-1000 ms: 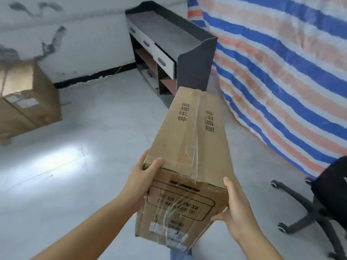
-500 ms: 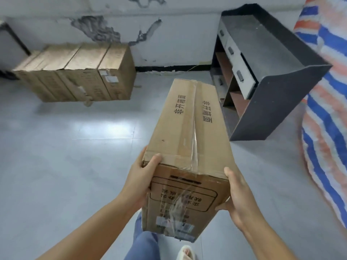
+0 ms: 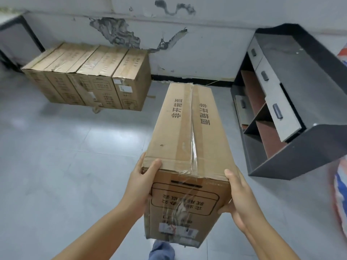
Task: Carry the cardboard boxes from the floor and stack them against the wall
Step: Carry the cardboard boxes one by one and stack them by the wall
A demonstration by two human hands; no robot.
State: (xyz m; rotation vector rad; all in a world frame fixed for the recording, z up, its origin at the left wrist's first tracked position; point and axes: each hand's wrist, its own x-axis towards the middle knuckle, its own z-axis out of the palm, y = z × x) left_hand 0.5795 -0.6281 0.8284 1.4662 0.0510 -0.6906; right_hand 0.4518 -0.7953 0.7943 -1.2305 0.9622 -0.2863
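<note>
Row of cardboard boxes (image 3: 90, 77): far ahead of my left hand and off to its left, five cartons side by side on the grey floor (image 3: 56, 156), their far ends at the peeling wall (image 3: 197, 44).
Loose tape strip (image 3: 96, 108): on the floor at the near foot of that row.
My left hand (image 3: 139, 186): clasps the near left edge of the box I carry, thumb hooked over the top corner, palm flat on the side; the fingers lie behind the box, so I cannot tell how they sit.
Carried cardboard box (image 3: 185, 139): long and narrow, between my two hands, off the floor, its far end pointing toward the wall, well short of the row. Clear tape runs along the top seam, with black print on either side of it.
My knee (image 3: 161, 250): blue trouser cloth, just below the box's near end.
My right hand (image 3: 241, 197): presses the near right side, thumb up along the corner, fingertips curled under and round the lower edge.
Black desk unit (image 3: 293, 102): to the right of my right hand, with grey drawers and open shelves.
Striped tarpaulin (image 3: 340, 194): at the far right edge.
</note>
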